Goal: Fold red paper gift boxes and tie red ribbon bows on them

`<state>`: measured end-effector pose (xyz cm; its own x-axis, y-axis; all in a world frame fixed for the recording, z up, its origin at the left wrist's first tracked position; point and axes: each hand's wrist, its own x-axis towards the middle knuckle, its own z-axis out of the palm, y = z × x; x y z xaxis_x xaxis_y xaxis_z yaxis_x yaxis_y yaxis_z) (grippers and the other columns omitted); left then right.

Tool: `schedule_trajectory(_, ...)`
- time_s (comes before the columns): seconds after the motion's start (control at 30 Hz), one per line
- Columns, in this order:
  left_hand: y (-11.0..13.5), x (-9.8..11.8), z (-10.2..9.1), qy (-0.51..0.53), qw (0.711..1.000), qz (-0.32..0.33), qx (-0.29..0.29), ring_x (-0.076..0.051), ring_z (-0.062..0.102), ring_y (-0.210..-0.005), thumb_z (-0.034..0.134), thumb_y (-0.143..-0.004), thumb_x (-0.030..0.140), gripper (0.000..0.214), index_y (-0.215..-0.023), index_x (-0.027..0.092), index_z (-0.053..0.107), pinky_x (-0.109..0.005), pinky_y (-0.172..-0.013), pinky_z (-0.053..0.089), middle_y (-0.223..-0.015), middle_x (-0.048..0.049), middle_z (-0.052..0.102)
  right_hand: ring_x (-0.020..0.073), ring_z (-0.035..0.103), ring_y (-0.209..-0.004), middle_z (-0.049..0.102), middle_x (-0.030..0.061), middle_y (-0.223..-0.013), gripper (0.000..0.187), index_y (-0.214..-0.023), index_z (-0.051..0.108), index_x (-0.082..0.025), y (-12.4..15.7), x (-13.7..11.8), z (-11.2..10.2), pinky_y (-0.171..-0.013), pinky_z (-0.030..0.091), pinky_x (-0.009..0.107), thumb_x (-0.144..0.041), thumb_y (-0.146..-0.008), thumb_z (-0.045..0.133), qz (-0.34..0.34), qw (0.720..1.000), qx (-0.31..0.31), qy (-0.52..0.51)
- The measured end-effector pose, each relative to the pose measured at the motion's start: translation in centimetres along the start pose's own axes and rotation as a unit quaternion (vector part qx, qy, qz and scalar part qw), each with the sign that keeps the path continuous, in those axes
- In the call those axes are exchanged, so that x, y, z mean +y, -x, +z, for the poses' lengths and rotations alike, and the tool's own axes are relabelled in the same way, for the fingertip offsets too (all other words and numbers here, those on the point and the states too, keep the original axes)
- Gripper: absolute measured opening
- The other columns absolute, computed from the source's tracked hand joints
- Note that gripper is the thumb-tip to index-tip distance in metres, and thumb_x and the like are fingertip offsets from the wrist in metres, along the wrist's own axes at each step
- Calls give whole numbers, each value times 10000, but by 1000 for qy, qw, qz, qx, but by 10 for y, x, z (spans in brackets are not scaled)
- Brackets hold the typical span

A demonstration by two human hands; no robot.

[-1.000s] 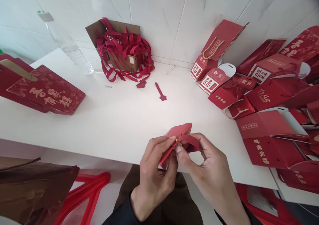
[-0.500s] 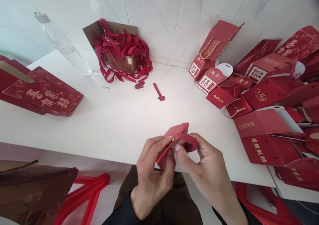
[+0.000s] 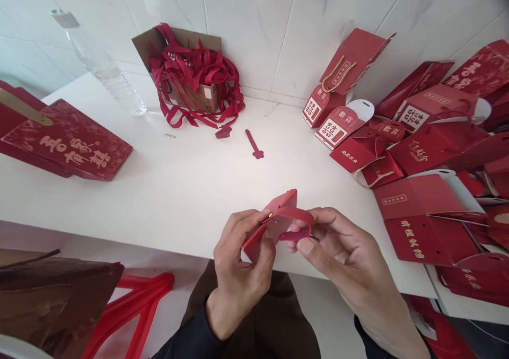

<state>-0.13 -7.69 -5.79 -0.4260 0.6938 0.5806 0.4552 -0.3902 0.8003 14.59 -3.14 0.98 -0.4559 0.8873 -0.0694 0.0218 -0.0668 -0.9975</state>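
At the near edge of the white table (image 3: 191, 200), my left hand (image 3: 238, 263) is closed on a flat-folded red paper box (image 3: 274, 216), thumb and forefinger pinching it by a small gold fastener (image 3: 270, 216). A red ribbon strip (image 3: 296, 222) loops from that fastener toward my right hand (image 3: 345, 253), whose curled fingers hold the ribbon's other end. Both hands hover just above the table edge.
A cardboard box of red ribbons (image 3: 191, 78) stands at the back by the tiled wall, beside a clear plastic bottle (image 3: 99, 62). Flat red boxes (image 3: 66, 144) lie at the left. Several finished red gift boxes (image 3: 417, 152) pile up at the right. One loose ribbon strip (image 3: 254, 145) lies mid-table. A red stool (image 3: 131, 311) stands below.
My right hand has drawn back to the right, pulling the ribbon into a wider loop. The left hand keeps its pinch at the fastener.
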Motion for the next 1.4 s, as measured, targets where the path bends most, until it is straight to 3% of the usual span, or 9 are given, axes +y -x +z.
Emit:
schedule_trajectory(0.17,-2,1,0,18,1000,3,-6,-137,681,-944,618,-883,0,329,-1155,174,680,-251,-814,564,-1023,-40,705,128,714,-857,738,1,-959,95,-1024,731,-265,-13,4,-1,-831,615,207,-284,-935,758,-18,999,5,-29)
schedule_trajectory(0.43,-2,-2,0,29,1000,5,-5,-152,684,-928,603,-871,-12,369,-1175,184,676,-271,-784,578,-1029,-51,707,200,723,-974,750,32,-1005,120,-1075,730,-266,-14,4,2,-916,610,326,-299,-962,708,-30,999,19,7)
schedule_trajectory(0.7,0,-2,0,39,999,5,-13,-151,669,-964,606,-857,-32,379,-1183,150,673,-271,-820,568,-1056,-68,704,164,715,-985,748,12,-1053,118,-1098,723,-298,-12,6,0,-885,593,243,-289,-995,667,-43,999,15,22)
schedule_trajectory(1.1,1,-3,-1,25,999,14,-13,-166,678,-942,608,-862,-21,403,-1209,174,666,-293,-779,584,-1049,-73,703,217,733,-1020,751,40,-1063,111,-1090,702,-275,-11,4,6,-917,618,342,-299,-993,655,-35,999,20,22)
schedule_trajectory(1.3,0,-3,0,27,999,16,-8,-170,682,-938,604,-871,-19,411,-1222,189,659,-304,-778,592,-1040,-69,705,191,735,-879,735,28,-1047,134,-1113,689,-286,-9,6,15,-847,641,349,-342,-1019,612,-23,998,55,7)
schedule_trajectory(1.4,1,-2,0,25,1000,15,-7,-170,681,-937,615,-870,-18,400,-1209,187,664,-305,-782,589,-1035,-66,710,199,736,-900,743,35,-1037,155,-1123,691,-279,-6,10,16,-849,644,346,-365,-1006,636,-23,998,49,13)
